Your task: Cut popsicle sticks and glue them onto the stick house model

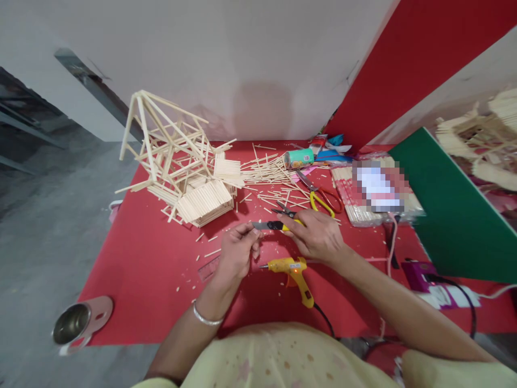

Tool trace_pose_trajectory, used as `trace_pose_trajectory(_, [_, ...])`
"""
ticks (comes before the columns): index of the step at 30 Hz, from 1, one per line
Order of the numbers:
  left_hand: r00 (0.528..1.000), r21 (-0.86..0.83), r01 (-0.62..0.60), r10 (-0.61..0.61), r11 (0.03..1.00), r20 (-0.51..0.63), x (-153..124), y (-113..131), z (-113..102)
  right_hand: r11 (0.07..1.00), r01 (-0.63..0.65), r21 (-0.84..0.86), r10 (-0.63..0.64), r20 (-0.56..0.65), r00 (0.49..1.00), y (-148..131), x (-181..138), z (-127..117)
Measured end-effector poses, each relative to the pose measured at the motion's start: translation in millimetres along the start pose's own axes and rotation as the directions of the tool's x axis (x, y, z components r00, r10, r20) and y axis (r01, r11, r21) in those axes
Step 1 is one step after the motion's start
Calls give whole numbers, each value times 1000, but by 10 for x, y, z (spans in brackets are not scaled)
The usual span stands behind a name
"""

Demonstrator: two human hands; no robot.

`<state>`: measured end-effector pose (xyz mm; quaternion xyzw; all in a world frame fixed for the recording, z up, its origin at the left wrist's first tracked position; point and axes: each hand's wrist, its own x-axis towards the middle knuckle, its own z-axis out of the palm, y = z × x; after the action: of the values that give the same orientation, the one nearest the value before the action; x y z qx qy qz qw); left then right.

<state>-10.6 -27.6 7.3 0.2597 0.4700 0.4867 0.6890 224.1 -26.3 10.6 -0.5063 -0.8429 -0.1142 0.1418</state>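
Over the red desk (pixel 141 269), the right hand (pixel 317 234) is closed around a small yellow-handled metal cutter (pixel 277 225), which lies level just above the desk top with its grey tip pointing to the left. The left hand (pixel 238 250) meets that tip with thumb and fingertips pinched narrow; whatever sits between them is too small to make out. Just below both hands a yellow hot glue gun (pixel 291 268) lies on the desk, its nozzle pointing left and its black cord running back toward the person. Beyond the right hand lie yellow-and-red-handled scissors (pixel 323 200) beside a loose scatter of thin wooden sticks (pixel 266 172). Farther left stands a pale stick-built house frame (pixel 177 161). A clear packet of sticks (pixel 375 196) rests at the right, near a green board (pixel 452 215). A steel cup (pixel 72 323) sits off the desk's near left corner.
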Motion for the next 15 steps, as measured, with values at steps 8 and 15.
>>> trace_pose_trajectory(8, [1000, -71, -16, 15, 997, -17, -78, -16, -140, 948, -305, -86, 314, 132, 940, 338, 103, 45])
trace_pose_trajectory(15, [998, -127, -50, 55, 991, 32, -60, 60, -142, 937, -335, -98, 348, 203, 915, 201, 273, 435])
